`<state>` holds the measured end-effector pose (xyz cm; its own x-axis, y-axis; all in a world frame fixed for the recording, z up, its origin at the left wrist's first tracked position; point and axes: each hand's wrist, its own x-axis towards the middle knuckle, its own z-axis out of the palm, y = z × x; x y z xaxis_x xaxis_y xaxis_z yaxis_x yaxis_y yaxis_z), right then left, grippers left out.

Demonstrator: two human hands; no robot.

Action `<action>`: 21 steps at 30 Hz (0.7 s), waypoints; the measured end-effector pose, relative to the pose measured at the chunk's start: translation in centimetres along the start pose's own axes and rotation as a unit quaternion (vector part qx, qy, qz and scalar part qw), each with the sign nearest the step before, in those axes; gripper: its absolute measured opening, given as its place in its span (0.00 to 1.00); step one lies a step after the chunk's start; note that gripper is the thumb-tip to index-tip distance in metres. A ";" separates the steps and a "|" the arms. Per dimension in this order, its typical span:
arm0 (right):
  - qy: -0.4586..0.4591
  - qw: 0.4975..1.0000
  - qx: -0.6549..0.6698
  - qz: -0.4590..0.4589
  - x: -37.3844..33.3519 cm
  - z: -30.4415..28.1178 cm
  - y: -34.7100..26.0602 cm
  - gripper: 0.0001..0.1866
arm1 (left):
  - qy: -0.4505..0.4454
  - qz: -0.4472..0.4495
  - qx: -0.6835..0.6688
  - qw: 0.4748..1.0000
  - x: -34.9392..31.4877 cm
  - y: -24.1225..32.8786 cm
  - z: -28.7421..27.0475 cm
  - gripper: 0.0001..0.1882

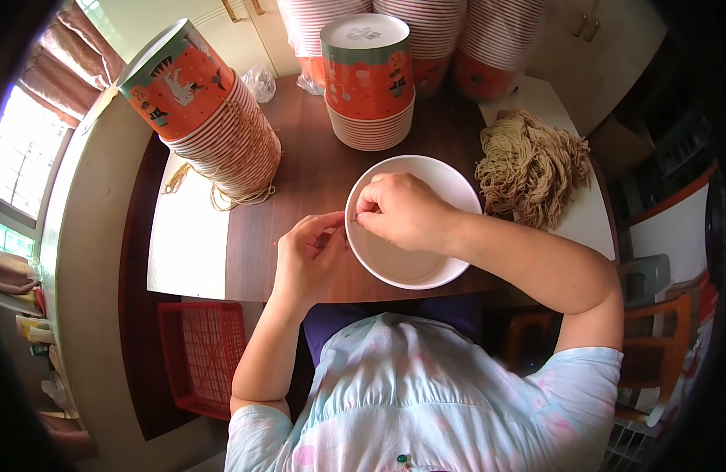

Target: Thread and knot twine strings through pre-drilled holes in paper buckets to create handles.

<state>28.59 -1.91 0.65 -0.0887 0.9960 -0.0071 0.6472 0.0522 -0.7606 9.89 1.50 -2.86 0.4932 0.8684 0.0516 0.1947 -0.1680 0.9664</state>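
Observation:
A white paper bucket [414, 259] stands mouth up near the table's front edge. My right hand [406, 208] reaches over its mouth, fingertips pinched together at the inside of the left wall. A tiny brownish bit shows at those fingertips, too small to name. Outside the same wall is my left hand [308, 252], its thumb and fingers closed close to the bucket's side. What the left fingers hold, if anything, is hidden. To the right lies a loose heap of tan cord [532, 165]. At the left, tan cord strands hang around a tilted stack of orange-and-green printed buckets [221, 134].
Another upside-down bucket stack [371, 126] stands behind the white bucket. Farther back are several tall bucket stacks in clear plastic [426, 39]. Crumpled clear plastic [259, 83] lies beside the left stack. A red plastic basket [201, 354] sits below the table at the left.

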 end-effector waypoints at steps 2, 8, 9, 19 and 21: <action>-0.001 1.000 0.004 0.001 0.1 0.2 0.3 0.06 | 0.000 -0.002 -0.003 1.000 0.0 0.0 0.0 0.10; -0.010 1.000 0.011 0.004 0.1 0.3 -0.2 0.06 | 0.001 0.042 0.054 0.998 0.4 -0.1 0.0 0.08; -0.016 1.000 0.012 0.010 0.1 0.2 -0.3 0.07 | 0.002 0.069 0.097 0.993 0.3 0.1 -0.1 0.06; -0.101 0.981 -0.165 -0.022 -4.3 -1.9 -4.7 0.38 | -0.042 0.001 0.071 0.997 -2.6 1.7 -1.8 0.04; -0.083 0.962 -0.244 -0.091 -5.4 -1.2 -4.5 0.28 | -0.072 0.027 0.104 0.992 -3.1 2.8 -2.6 0.04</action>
<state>27.08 -7.45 4.85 -0.3276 0.9440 -0.0380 0.8844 0.2923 -0.3639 6.73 -0.45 0.30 0.6207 0.7824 0.0509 0.3278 -0.3180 0.8896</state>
